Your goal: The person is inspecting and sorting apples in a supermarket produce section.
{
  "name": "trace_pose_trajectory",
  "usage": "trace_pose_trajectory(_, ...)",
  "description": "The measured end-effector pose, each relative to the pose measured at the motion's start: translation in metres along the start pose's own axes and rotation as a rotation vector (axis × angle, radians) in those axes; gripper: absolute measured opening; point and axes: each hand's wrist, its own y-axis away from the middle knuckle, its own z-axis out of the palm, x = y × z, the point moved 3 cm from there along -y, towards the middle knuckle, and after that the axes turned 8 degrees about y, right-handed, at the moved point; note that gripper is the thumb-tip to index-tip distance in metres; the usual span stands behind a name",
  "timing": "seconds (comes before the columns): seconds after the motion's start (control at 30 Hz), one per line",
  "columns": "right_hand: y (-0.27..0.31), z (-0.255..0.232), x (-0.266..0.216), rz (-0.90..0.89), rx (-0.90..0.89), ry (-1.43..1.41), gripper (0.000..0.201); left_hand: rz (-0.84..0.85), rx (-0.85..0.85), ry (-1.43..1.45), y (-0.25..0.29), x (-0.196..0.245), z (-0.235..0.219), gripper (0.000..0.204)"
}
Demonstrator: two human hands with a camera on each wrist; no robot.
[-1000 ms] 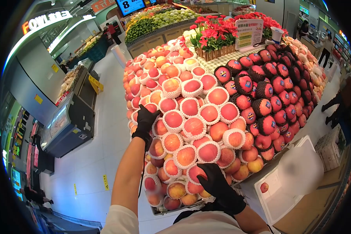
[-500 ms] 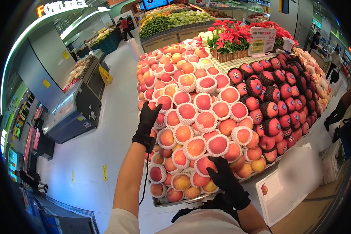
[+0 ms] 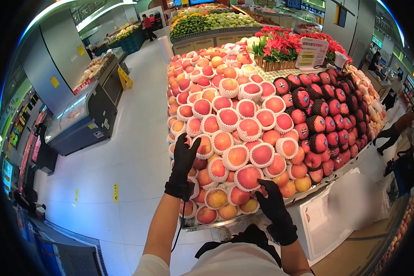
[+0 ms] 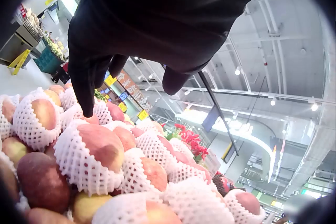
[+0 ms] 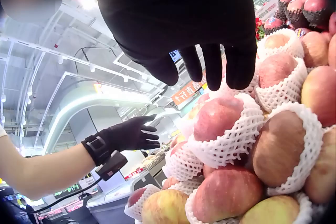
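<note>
Both hands wear black gloves. At the left side of the heap of red-yellow apples, the left hand (image 3: 185, 158) hovers with fingers parted and nothing in them. Its wrist view shows the fingers of that left hand (image 4: 152, 24) over an apple (image 4: 102, 148) in a white foam net. The right hand (image 3: 273, 204) is at the front of the heap, fingertips right by a large netted apple (image 3: 248, 178). From the right wrist, the fingers of the right hand (image 5: 184, 29) hang extended above a netted apple (image 5: 218, 119), not curled round it.
Dark-netted red apples (image 3: 326, 124) with stickers fill the right side of the stand. Red flowers (image 3: 285, 43) and a sign (image 3: 312, 53) stand behind. A white foam box (image 3: 317, 230) is at the lower right. A chest freezer (image 3: 83, 117) stands left across the aisle.
The left hand has drawn back toward the body along the heap's left edge. The right hand has shifted slightly right, to the side of the front apple. The head view has turned a little left.
</note>
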Motion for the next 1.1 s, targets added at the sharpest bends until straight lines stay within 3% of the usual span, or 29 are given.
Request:
trace_pose_trajectory(0.1,0.009,-0.004,0.0,0.013,-0.003,0.007,0.043,-0.03,0.01,0.083,0.04,-0.006,-0.006,0.067)
trace_pose_trajectory(0.23,0.021,-0.004,0.002,-0.002,0.033,0.015,0.042,-0.053,-0.038,0.087,0.088,0.011,-0.024,0.06)
trace_pose_trajectory(0.57,0.049,-0.006,0.012,0.068,0.053,0.066,0.04,-0.185,-0.03,0.324,0.187,-0.027,-0.052,0.046)
trace_pose_trajectory(0.83,0.052,-0.01,0.012,0.115,0.024,0.043,0.04,-0.263,-0.023,0.237,0.227,-0.046,-0.068,0.046)
trace_pose_trajectory(1.1,0.058,-0.011,0.015,0.175,0.009,0.029,0.037,-0.187,-0.057,0.154,0.232,-0.053,-0.07,0.044)
